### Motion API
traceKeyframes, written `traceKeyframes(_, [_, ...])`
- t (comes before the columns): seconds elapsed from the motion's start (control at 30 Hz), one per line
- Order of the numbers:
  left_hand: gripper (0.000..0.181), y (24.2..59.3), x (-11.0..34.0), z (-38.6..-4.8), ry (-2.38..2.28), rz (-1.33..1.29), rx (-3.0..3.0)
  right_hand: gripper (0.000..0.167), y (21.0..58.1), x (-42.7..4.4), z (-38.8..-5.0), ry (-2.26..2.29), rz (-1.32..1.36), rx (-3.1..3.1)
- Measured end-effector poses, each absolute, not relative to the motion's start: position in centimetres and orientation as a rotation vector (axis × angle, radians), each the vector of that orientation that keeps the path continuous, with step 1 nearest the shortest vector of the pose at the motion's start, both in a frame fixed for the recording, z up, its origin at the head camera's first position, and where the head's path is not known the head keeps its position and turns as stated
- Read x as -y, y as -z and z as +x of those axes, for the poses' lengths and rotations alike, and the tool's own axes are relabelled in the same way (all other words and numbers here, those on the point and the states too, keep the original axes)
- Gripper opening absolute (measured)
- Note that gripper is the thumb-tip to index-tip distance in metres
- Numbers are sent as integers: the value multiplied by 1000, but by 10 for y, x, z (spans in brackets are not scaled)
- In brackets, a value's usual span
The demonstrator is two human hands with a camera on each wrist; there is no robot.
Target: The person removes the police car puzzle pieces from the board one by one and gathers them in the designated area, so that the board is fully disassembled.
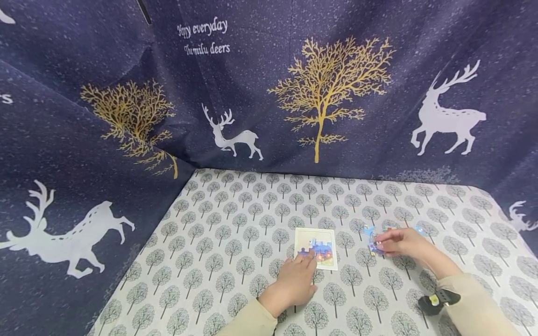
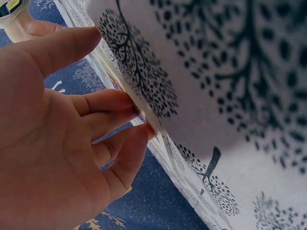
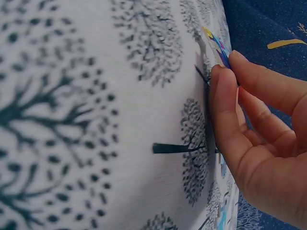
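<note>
A jigsaw board (image 1: pixel 303 239) with a pale frame lies on the tree-print cloth, partly filled with pieces of a blue vehicle picture (image 1: pixel 322 248). My left hand (image 1: pixel 296 277) rests its fingertips on its lower left part, its fingers loosely bent; the left wrist view shows them against the board's edge (image 2: pixel 165 143). To the right of the board, my right hand (image 1: pixel 405 243) pinches a blue and yellow puzzle piece (image 3: pixel 220 50) between thumb and fingers, just above the cloth. Its fingers hide part of the piece.
Loose puzzle pieces lie around the right hand, a light blue one (image 1: pixel 369 230) on its left and another (image 1: pixel 419 229) beyond it. A dark blue curtain (image 1: pixel 260 84) with deer and trees hangs behind and left of the patterned cloth (image 1: pixel 244 266).
</note>
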State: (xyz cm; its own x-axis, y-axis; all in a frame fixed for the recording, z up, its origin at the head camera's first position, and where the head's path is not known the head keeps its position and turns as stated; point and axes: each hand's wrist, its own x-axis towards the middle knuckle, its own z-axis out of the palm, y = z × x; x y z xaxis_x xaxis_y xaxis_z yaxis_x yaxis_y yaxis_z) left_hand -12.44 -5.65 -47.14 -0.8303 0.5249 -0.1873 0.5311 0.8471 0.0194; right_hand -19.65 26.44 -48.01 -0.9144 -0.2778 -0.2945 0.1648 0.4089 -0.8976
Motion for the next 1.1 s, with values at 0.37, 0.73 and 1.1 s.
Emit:
traceKeyframes(0.37, [63,467,56,-123,42,821,-2846,34,482,-259,-194,1364,-65,-2446])
traceKeyframes(0.73, [63,469,54,-123,66,819,-2846,16,480,-256,-193,1230,-204,-2610])
traceKeyframes(1.1, [63,468,55,-121,24,812,-2855,20,474,-234,-200,1317,-320,-2618])
